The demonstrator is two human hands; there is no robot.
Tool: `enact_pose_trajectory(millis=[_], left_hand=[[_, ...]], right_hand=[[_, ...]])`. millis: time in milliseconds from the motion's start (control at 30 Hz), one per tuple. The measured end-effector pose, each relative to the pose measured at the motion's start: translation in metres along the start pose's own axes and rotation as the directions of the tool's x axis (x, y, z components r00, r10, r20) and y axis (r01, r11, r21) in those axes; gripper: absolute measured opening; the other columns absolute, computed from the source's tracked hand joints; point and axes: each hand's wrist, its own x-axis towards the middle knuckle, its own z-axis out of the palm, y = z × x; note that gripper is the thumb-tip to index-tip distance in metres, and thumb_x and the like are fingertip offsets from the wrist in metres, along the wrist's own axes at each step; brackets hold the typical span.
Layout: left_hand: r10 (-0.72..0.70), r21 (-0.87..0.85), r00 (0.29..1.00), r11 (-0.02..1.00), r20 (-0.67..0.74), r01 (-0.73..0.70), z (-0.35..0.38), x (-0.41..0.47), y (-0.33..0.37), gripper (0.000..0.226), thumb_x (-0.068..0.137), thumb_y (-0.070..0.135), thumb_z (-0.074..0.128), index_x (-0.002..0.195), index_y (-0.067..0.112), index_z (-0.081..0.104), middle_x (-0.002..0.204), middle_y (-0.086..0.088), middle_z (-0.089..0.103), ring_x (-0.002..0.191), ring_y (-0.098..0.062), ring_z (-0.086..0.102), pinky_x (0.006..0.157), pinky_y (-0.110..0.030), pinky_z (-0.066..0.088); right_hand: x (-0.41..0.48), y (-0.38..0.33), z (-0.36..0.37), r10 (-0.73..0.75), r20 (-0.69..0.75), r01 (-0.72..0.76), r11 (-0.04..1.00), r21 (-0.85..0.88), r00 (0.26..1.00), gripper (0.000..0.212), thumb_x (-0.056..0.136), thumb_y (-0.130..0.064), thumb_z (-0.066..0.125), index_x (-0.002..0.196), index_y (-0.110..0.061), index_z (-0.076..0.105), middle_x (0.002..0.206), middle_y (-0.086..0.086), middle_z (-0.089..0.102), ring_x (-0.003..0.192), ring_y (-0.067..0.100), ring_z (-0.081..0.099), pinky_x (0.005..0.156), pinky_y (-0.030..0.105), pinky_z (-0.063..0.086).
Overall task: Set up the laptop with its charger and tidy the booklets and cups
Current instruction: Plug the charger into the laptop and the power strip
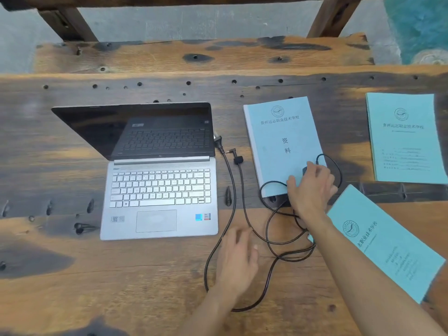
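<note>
Through the head camera I see a silver open laptop point(158, 202) with a dark screen, sitting left of centre on the rough brown wooden table point(72, 275). Its thin black charger cable point(234, 190) lies in loose loops on the wood just right of the laptop. The black wall plug point(219, 143) and the small black barrel connector point(232, 151) lie loose on the wood beside the laptop's right hinge.

The right hand point(311, 187) is on the near end of the middle light blue booklet point(281, 137). Its fingers curl around the black charger brick point(305, 170), which they mostly hide. The left hand point(238, 258) is blurred, palm down with fingers straight and holding nothing, over the table near the laptop's front right corner.

A second light blue booklet point(404, 141) lies flat at the far right, well apart from the middle one. A third light blue booklet point(383, 246) lies tilted at the near right, its left corner under the right forearm.
</note>
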Motion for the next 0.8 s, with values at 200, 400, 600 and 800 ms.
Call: enact_pose_trajectory(millis=[200,400,600,800], left_hand=[[0.002,0.093,1.0,0.996,0.019,-0.004,-0.006,-0.001,-0.027,0.05,0.101,0.037,0.043,0.15,0.024,0.04,0.167,-0.004,0.017,0.146,-0.027,0.025,0.12,-0.036,0.026],[0.009,0.154,0.997,0.988,0.076,-0.021,-0.004,0.002,-0.034,0.055,0.102,0.033,0.04,0.155,0.024,0.03,0.169,0.0,0.014,0.148,-0.024,0.019,0.123,-0.04,0.023],[0.033,0.143,0.996,0.989,0.085,-0.045,-0.003,0.006,-0.033,0.057,0.101,0.036,0.041,0.156,0.023,0.028,0.168,0.002,0.017,0.147,-0.021,0.02,0.122,-0.037,0.024],[0.04,0.077,0.997,0.996,0.071,-0.045,-0.01,0.022,-0.029,0.061,0.103,0.032,0.04,0.16,0.024,0.019,0.169,0.008,0.014,0.14,-0.025,0.029,0.12,-0.035,0.026]], right_hand=[[0.002,-0.08,0.023,-0.275,0.191,0.228,0.945,0.235,0.942,0.037,0.101,-0.027,0.053,0.132,-0.006,0.057,0.122,0.016,0.067,0.112,0.036,0.06,0.095,0.044,0.047],[0.006,-0.115,0.05,-0.226,0.266,0.166,0.959,0.23,0.937,0.03,0.098,-0.034,0.061,0.109,-0.006,0.061,0.105,0.015,0.07,0.099,0.038,0.064,0.079,0.038,0.049],[0.01,-0.119,0.06,-0.249,0.221,0.198,0.953,0.23,0.943,0.028,0.099,-0.026,0.062,0.118,-0.005,0.06,0.118,0.017,0.061,0.105,0.037,0.06,0.083,0.036,0.044],[0.005,-0.111,0.056,-0.226,0.135,0.132,0.859,0.495,0.965,0.028,0.093,-0.02,0.066,0.12,-0.015,0.061,0.11,0.004,0.069,0.102,0.025,0.063,0.088,0.028,0.041]])
